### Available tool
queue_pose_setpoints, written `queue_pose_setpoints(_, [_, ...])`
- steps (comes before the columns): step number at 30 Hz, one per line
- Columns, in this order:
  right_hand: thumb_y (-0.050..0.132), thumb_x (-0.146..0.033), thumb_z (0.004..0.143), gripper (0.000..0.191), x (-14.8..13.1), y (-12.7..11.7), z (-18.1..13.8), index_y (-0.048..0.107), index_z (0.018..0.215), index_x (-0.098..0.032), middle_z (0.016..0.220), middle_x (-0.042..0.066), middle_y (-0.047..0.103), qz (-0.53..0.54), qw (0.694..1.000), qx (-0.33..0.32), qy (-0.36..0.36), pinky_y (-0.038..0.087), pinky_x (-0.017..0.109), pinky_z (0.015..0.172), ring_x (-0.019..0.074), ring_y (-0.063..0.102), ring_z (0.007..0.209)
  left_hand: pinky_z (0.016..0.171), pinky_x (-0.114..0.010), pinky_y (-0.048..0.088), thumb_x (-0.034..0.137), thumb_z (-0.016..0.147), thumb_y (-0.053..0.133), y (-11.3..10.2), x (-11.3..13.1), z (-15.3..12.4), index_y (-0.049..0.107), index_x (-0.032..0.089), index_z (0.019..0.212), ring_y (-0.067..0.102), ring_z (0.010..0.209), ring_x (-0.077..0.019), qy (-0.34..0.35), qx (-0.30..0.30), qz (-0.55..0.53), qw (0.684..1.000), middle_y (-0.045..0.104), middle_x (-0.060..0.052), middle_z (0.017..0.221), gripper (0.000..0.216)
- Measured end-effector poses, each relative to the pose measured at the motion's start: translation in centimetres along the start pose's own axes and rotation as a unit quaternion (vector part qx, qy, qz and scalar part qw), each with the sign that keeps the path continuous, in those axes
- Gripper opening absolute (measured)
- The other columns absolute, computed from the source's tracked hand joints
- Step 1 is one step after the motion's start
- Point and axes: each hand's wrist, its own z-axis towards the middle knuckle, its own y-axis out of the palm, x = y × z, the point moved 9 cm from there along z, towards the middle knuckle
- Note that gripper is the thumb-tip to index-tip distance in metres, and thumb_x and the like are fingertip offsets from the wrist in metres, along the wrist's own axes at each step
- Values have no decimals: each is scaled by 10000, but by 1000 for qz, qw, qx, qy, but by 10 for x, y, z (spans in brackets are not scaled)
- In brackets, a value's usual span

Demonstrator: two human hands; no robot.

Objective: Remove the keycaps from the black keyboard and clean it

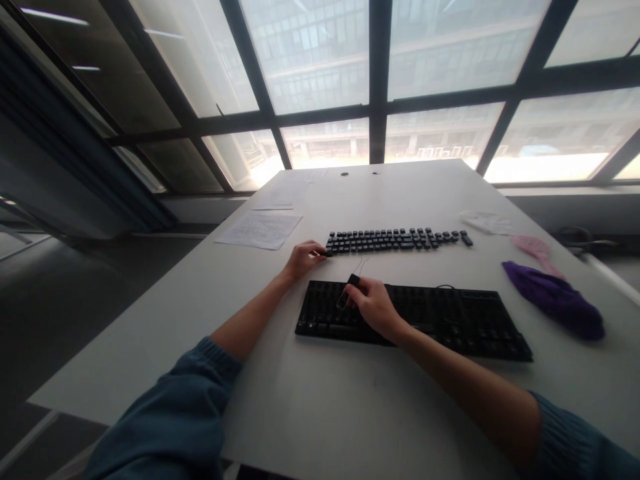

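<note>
A black keyboard (450, 320) lies across the white table (320, 407) in front of me. Beyond it, several loose black keycaps (395, 239) sit in neat rows. My left hand (303, 259) reaches to the left end of those rows, its fingers pinched on one keycap (327, 253). My right hand (373, 305) hovers over the left part of the keyboard, closed around a small black tool with a wire loop (350, 288), seemingly a keycap puller.
Printed paper sheets (260, 229) lie at the far left of the table. At the right are a purple cloth (553, 297), a pink object (535, 248) and a white cloth (485, 221). Large windows stand behind the table's far edge.
</note>
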Motion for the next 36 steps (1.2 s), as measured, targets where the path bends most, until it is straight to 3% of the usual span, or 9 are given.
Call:
queue_pose_setpoints(6, [571, -300, 864, 245, 0, 1, 1, 589, 664, -159, 587, 2, 601, 11, 1000, -3, 2, 373, 227, 522, 129, 521, 554, 714, -308, 513, 363, 762, 757, 4, -12, 0, 729, 198, 903, 661, 821, -193, 22, 16, 48, 998, 735, -55, 897, 219])
queue_pose_setpoints(14, [576, -299, 858, 245, -3, 0, 0, 588, 657, -159, 586, -4, 596, 11, 1000, -8, 7, 367, 221, 518, 119, 500, 543, 686, -293, 506, 384, 788, 737, 7, -3, 0, 745, 198, 856, 649, 828, -185, 60, -1, 26, 998, 716, -72, 938, 198])
queue_pose_setpoints(24, [575, -321, 864, 247, -1, 1, 0, 595, 677, -163, 594, 2, 602, 12, 1000, -8, 2, 378, 226, 518, 130, 523, 553, 719, -295, 499, 403, 769, 729, 4, -2, 0, 746, 198, 803, 638, 852, -197, -9, 3, 5, 1000, 706, -86, 929, 209])
queue_pose_setpoints(27, [575, -323, 865, 247, 0, 1, 0, 596, 679, -161, 595, 5, 603, 13, 1000, -9, 2, 382, 226, 518, 132, 527, 556, 717, -288, 497, 425, 743, 747, -4, -5, -1, 749, 188, 831, 633, 846, -191, -45, 41, -42, 997, 709, -84, 932, 252])
queue_pose_setpoints(29, [577, -318, 862, 248, -1, 1, 0, 591, 671, -161, 594, 5, 600, 13, 1000, -9, 1, 378, 225, 517, 130, 522, 554, 674, -272, 488, 441, 766, 721, -15, -14, -5, 742, 170, 858, 623, 803, -170, -110, 100, -123, 981, 716, -87, 937, 287])
queue_pose_setpoints(31, [576, -310, 860, 253, -2, 1, 0, 581, 656, -161, 590, 3, 595, 13, 1000, -10, 0, 370, 223, 514, 125, 513, 546, 611, -255, 472, 426, 788, 696, -17, -26, -14, 727, 156, 882, 607, 746, -145, -203, 129, -241, 940, 722, -97, 961, 287])
queue_pose_setpoints(33, [574, -304, 861, 253, -3, 1, 0, 576, 651, -162, 587, 0, 590, 14, 1000, -11, -1, 367, 221, 512, 121, 504, 542, 555, -239, 451, 371, 783, 698, -8, -31, -26, 710, 148, 878, 586, 691, -124, -284, 107, -352, 885, 719, -110, 977, 243])
queue_pose_setpoints(36, [573, -302, 862, 257, -4, 1, 0, 573, 646, -163, 579, -5, 582, 14, 1000, -10, -4, 362, 217, 506, 120, 501, 540, 504, -224, 432, 283, 778, 702, 4, -22, -45, 697, 141, 837, 547, 636, -107, -347, 52, -449, 822, 706, -115, 933, 154])
